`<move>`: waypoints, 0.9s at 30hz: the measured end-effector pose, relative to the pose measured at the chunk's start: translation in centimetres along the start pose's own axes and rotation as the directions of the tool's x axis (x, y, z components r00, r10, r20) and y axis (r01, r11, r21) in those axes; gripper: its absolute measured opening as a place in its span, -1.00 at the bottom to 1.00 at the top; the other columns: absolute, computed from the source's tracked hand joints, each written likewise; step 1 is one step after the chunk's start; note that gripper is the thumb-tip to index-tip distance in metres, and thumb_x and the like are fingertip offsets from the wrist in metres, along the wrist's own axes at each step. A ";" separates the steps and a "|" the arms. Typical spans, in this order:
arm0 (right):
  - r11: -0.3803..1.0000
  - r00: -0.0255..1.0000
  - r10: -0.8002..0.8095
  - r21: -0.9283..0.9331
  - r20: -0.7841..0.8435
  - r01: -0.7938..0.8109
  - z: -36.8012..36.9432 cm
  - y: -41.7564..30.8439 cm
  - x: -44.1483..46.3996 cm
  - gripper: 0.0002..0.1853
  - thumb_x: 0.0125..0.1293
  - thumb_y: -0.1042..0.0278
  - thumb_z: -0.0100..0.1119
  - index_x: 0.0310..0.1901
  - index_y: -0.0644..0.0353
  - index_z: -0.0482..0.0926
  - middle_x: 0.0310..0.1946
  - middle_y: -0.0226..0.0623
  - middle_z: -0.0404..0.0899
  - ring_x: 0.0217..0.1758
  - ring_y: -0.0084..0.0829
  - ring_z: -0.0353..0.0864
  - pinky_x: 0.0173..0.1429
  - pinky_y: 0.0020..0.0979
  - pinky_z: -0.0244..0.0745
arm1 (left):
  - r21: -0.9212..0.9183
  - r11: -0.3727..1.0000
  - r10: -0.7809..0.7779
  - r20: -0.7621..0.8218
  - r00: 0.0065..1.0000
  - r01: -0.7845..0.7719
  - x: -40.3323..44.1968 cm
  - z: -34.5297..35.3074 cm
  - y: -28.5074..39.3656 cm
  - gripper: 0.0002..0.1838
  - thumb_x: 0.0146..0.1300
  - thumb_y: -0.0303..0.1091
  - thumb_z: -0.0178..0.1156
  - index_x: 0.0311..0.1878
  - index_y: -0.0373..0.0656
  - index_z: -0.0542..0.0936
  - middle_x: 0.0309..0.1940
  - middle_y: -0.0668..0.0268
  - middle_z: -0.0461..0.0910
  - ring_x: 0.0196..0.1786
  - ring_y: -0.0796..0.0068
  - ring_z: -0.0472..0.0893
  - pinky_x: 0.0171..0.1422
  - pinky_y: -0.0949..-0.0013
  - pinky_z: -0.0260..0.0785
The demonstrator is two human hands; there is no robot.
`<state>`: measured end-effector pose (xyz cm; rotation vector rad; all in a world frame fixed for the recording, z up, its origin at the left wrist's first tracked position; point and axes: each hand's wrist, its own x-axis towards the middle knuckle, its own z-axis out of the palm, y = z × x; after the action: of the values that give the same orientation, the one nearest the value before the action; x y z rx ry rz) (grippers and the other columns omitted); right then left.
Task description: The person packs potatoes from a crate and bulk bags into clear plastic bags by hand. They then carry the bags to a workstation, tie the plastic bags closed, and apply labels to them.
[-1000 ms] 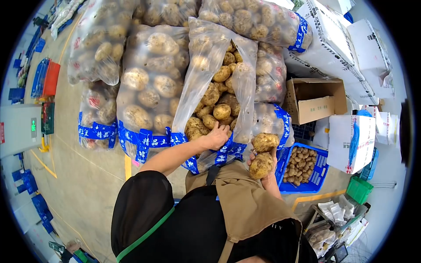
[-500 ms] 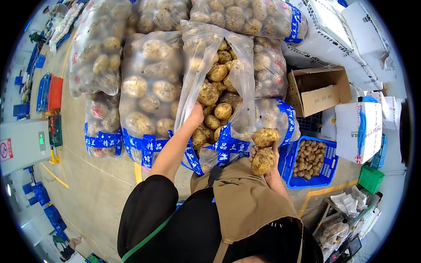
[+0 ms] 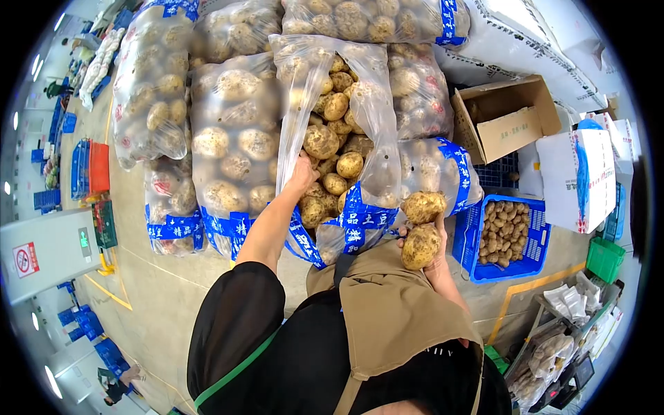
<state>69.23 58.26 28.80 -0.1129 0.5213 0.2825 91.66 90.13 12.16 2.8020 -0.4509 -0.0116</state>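
A clear plastic sack (image 3: 377, 124) stands torn open in front of me, full of dirt-smudged potatoes (image 3: 349, 164). My left hand (image 3: 303, 174) reaches into the opening at its left edge, against the potatoes just below a large potato (image 3: 321, 142). Its fingertips are mostly hidden among them, so its grip does not show. At the sack's lower right, my right hand (image 3: 437, 257) is closed around two large potatoes, an upper potato (image 3: 423, 207) and a lower potato (image 3: 420, 247), held close to my brown apron (image 3: 387, 304).
More filled potato sacks (image 3: 235, 152) with blue printed tape are stacked around the open one. To the right are a blue crate (image 3: 538, 242) of smaller potatoes, an open cardboard box (image 3: 508, 131) and white boxes (image 3: 577, 180). A cluttered cart (image 3: 553, 346) stands at lower right.
My left hand has shifted slightly up and in against the potatoes. My right hand still holds the same two potatoes. The camera view has turned a little.
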 end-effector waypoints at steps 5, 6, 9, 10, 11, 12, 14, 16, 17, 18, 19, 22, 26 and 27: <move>0.999 0.998 -0.006 0.046 0.058 0.004 -0.2 0.0 -0.8 -0.15 0.23 -0.41 0.03 0.21 0.31 0.38 -0.13 0.10 0.59 -0.05 0.06 0.58 -0.16 0.07 0.60 | -0.165 0.842 -0.317 0.619 0.719 0.513 2.3 -9.1 4.0 -0.44 -0.08 0.00 0.30 -0.50 -0.51 0.60 -0.36 -0.28 0.62 -0.23 0.07 0.69 -0.18 0.14 0.51; 0.999 0.998 -0.007 0.034 0.063 0.005 -0.8 -0.1 -0.9 -0.14 0.23 -0.41 0.04 0.22 0.31 0.37 -0.12 0.10 0.59 -0.02 0.07 0.58 -0.16 0.07 0.61 | -0.187 0.823 -0.325 0.620 0.714 0.536 2.0 -9.1 4.0 -0.44 -0.04 -0.02 0.31 -0.39 -0.52 0.60 -0.36 -0.20 0.63 -0.27 0.12 0.68 -0.20 0.17 0.52; 1.000 0.999 -0.018 -0.012 0.045 0.018 -0.1 0.1 -1.1 -0.12 0.23 -0.41 0.03 0.28 0.29 0.32 0.00 0.12 0.54 0.01 0.14 0.56 -0.17 0.05 0.64 | -0.399 0.567 -0.327 0.694 0.641 0.721 0.2 -11.3 5.6 -0.45 0.09 -0.06 0.30 -0.14 -0.49 0.61 -0.32 0.02 0.66 -0.32 0.27 0.67 -0.23 0.24 0.54; 0.999 0.999 -0.023 -0.030 0.035 0.024 0.6 0.3 -0.8 -0.11 0.23 -0.41 0.03 0.31 0.28 0.30 0.05 0.13 0.52 0.02 0.16 0.56 -0.17 0.04 0.65 | -0.510 0.300 -0.278 0.762 0.585 0.806 -0.6 -13.8 7.5 -0.47 0.15 -0.06 0.26 -0.11 -0.45 0.62 -0.28 0.07 0.67 -0.29 0.31 0.67 -0.22 0.24 0.54; 0.998 0.994 -0.011 0.064 0.110 0.004 1.4 0.8 -0.3 -0.07 0.22 -0.41 0.04 0.37 0.26 0.22 0.20 0.26 0.38 0.03 0.23 0.55 -0.16 0.04 0.65 | -0.560 0.233 -0.228 0.764 0.604 0.795 -1.2 -13.5 7.5 -0.53 0.24 -0.05 0.19 -0.01 -0.30 0.60 -0.19 0.21 0.66 -0.22 0.35 0.66 -0.11 0.27 0.52; 0.995 0.986 0.046 0.078 0.163 -0.059 1.8 0.9 0.0 -0.07 0.22 -0.41 0.05 0.37 0.26 0.22 0.23 0.31 0.33 0.02 0.23 0.55 -0.16 0.04 0.65 | -0.566 0.188 -0.192 0.781 0.595 0.803 -1.7 -13.7 7.6 -0.55 0.26 -0.07 0.19 0.01 -0.27 0.59 -0.14 0.22 0.65 -0.16 0.37 0.65 -0.06 0.27 0.51; 0.986 0.974 0.127 0.081 0.190 -0.144 2.6 1.2 0.7 -0.07 0.21 -0.40 0.07 0.37 0.25 0.21 0.26 0.44 0.23 -0.02 0.26 0.57 -0.15 0.05 0.65 | -0.642 0.090 -0.107 0.753 0.649 0.761 -2.9 -14.1 8.4 -0.57 0.27 -0.08 0.19 0.03 -0.25 0.58 -0.12 0.24 0.65 -0.12 0.39 0.64 -0.04 0.28 0.50; 0.982 0.971 0.177 0.036 0.163 -0.185 3.1 1.6 1.6 -0.07 0.19 -0.39 0.10 0.36 0.24 0.23 0.27 0.51 0.19 -0.08 0.30 0.58 -0.15 0.05 0.64 | -0.651 0.248 -0.088 0.722 0.686 0.717 -3.3 -15.1 9.7 -0.54 0.19 -0.04 0.23 -0.05 -0.25 0.64 -0.26 0.35 0.64 -0.23 0.55 0.58 -0.21 0.44 0.42; 0.979 0.967 0.201 -0.003 0.159 -0.203 2.9 1.7 2.2 -0.08 0.18 -0.39 0.11 0.36 0.23 0.24 0.27 0.51 0.18 -0.11 0.31 0.59 -0.15 0.05 0.64 | -0.611 0.376 -0.134 0.708 0.693 0.697 -3.3 -15.6 10.4 -0.49 0.14 -0.03 0.24 -0.01 -0.30 0.63 -0.24 0.26 0.65 -0.20 0.46 0.61 -0.16 0.41 0.44; 0.970 0.954 0.238 0.003 0.180 -0.242 2.5 1.7 2.7 -0.09 0.21 -0.36 0.11 0.37 0.24 0.22 0.32 0.35 0.18 0.01 0.33 0.49 -0.17 0.06 0.64 | -0.554 0.495 -0.179 0.689 0.702 0.670 -3.4 -16.3 11.1 -0.43 0.09 -0.03 0.25 0.02 -0.34 0.61 -0.22 0.18 0.67 -0.17 0.38 0.63 -0.12 0.37 0.46; 0.959 0.940 0.275 0.007 0.200 -0.282 2.0 1.6 3.2 -0.10 0.23 -0.34 0.10 0.38 0.25 0.21 0.36 0.18 0.18 0.14 0.35 0.40 -0.20 0.08 0.63 | -0.499 0.707 -0.172 0.566 0.806 0.501 -3.5 -14.9 10.2 -0.31 0.02 0.02 0.24 0.10 -0.39 0.57 -0.11 -0.02 0.66 -0.03 0.17 0.64 0.06 0.29 0.45; 0.951 0.924 0.303 -0.018 0.231 -0.308 1.8 1.8 3.8 -0.12 0.26 -0.32 0.08 0.37 0.27 0.22 0.39 0.03 0.21 0.24 0.36 0.35 -0.23 0.09 0.63 | -0.351 0.815 -0.179 0.604 0.776 0.462 -3.5 -14.3 8.6 -0.27 -0.01 0.06 0.23 0.13 -0.37 0.56 0.00 -0.14 0.61 0.09 0.05 0.60 0.21 0.22 0.39; 0.953 0.928 0.303 -0.042 0.217 -0.301 2.3 1.9 4.0 -0.12 0.25 -0.36 0.05 0.35 0.27 0.27 0.34 0.08 0.27 0.14 0.31 0.45 -0.22 0.10 0.63 | -0.450 0.869 -0.009 0.400 0.916 0.205 0.6 -14.7 8.0 -0.37 0.14 0.06 0.22 0.04 -0.38 0.58 -0.07 -0.17 0.62 0.11 -0.06 0.57 0.23 0.15 0.38; 0.952 0.929 0.305 -0.053 0.210 -0.300 2.4 1.9 4.1 -0.12 0.24 -0.37 0.04 0.34 0.26 0.28 0.30 0.11 0.31 0.11 0.29 0.48 -0.22 0.10 0.62 | -0.422 0.897 0.002 0.301 0.954 0.131 2.3 -11.4 5.7 -0.38 0.21 0.04 0.21 0.06 -0.40 0.53 -0.04 -0.23 0.57 0.11 -0.15 0.55 0.21 0.10 0.37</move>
<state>73.24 61.46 28.75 -0.0190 0.3176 0.5957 92.78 87.60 24.85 2.3679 -0.3636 -0.4915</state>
